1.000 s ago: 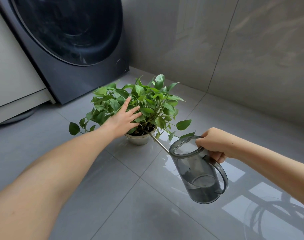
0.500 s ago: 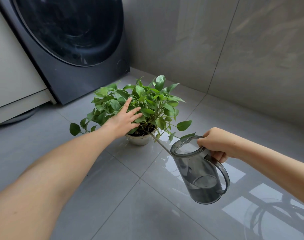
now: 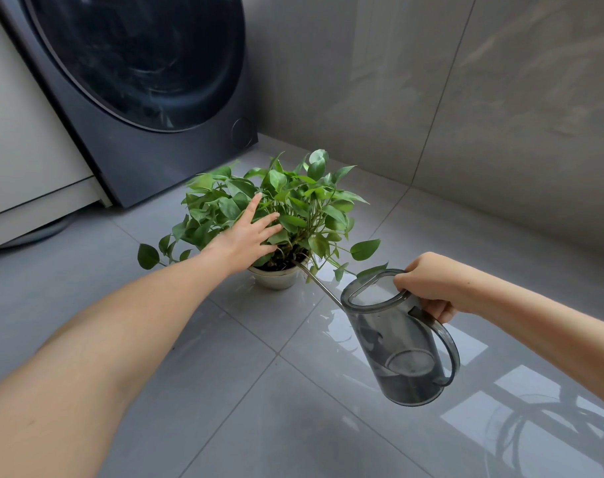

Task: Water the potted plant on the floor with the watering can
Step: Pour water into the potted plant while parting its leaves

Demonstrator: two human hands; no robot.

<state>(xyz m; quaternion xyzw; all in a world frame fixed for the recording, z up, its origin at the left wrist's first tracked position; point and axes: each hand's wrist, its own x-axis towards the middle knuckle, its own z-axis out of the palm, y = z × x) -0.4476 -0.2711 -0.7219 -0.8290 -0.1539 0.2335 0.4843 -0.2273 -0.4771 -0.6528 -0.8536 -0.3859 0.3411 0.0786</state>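
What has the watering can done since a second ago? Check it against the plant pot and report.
Hardly moved. The watering can, in the right hand, has slid very slightly right and down, while its spout tip stays at the rim of the plant pot.

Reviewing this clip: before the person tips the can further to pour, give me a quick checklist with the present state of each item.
1. Right hand has a firm grip on the watering can: ok.
2. Spout tip reaches over the pot rim: ok.
3. Left hand holds leaves aside: ok.
4. Water left in can: ok, a little at the bottom.
5. Water flowing already: cannot tell.
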